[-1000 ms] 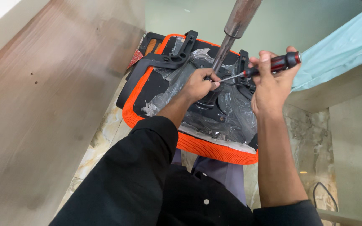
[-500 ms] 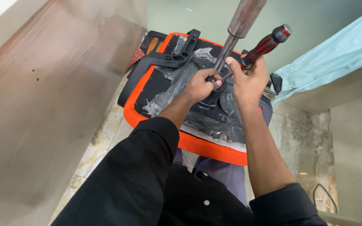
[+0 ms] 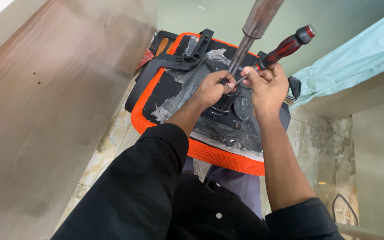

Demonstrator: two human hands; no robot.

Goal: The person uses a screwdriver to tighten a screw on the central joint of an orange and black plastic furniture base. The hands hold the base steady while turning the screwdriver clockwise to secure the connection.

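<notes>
An upturned office chair seat (image 3: pixel 165 89), black underneath with an orange mesh edge, is seen from above, resting against the person's legs over a marble floor (image 3: pixel 107 151). Both arms, in black sleeves pushed up the forearm, are stretched forward over it. The left hand (image 3: pixel 212 89) is curled at the base of the metal post (image 3: pixel 252 33) that rises from the seat's middle, its fingertips bunched where the post meets the black plate. The right hand (image 3: pixel 267 86) is wrapped around a screwdriver (image 3: pixel 281 49) with a red and black handle, which is tilted up to the right; the thin shaft is pinched between thumb and forefinger and pointed at the left fingertips. The tip and whatever it touches are hidden by the fingers. Torn clear plastic wrap (image 3: pixel 201 75) is spread over the seat. The post's top is cut off by the frame edge
</notes>
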